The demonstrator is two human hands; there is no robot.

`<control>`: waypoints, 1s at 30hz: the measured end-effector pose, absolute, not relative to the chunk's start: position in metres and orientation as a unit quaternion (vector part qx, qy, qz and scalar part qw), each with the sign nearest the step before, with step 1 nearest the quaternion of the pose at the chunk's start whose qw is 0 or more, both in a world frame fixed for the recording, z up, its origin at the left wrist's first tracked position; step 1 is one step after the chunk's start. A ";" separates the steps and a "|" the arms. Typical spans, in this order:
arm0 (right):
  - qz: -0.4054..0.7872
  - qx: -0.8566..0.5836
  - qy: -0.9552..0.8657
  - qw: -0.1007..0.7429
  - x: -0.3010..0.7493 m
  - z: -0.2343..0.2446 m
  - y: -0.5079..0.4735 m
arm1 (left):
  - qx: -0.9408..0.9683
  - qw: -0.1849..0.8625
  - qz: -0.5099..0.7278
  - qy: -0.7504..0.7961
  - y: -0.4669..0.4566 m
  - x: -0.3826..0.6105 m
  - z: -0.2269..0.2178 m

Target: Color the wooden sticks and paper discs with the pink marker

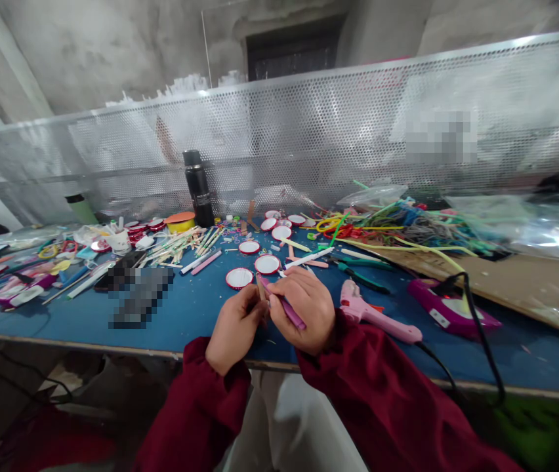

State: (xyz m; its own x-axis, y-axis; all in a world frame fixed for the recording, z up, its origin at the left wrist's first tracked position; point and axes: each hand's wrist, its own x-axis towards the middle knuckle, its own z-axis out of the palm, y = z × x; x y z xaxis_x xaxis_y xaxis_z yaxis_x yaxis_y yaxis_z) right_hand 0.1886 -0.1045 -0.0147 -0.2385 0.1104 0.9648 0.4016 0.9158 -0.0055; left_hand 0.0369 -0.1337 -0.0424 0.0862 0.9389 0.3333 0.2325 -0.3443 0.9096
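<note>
Above the tabletop's point(191, 317) near edge, I'm pinching a tan stick point(260, 286) in my left hand point(234, 328), seemingly to steady it, while my right hand point(306, 307), just beside, is gripping a purple pen-like stick point(293, 316). Beyond, red-rimmed white discs point(239, 278) are lying flat, probably for easy reach.

Left of the fingers point(248, 300), open passage over blue surface point(193, 308); obstacles: round red-rimmed white lids point(239, 278) ahead; pink plastic glue gun point(382, 321) right.
</note>
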 end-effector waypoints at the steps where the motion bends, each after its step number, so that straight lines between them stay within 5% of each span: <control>1: -0.121 -0.164 -0.778 0.595 0.189 -0.015 -0.105 | 0.648 0.352 0.503 0.452 -0.134 0.037 -0.042; 30: -0.113 -0.171 -0.783 0.587 0.190 -0.015 -0.105 | 0.640 0.376 0.515 0.430 -0.135 0.037 -0.040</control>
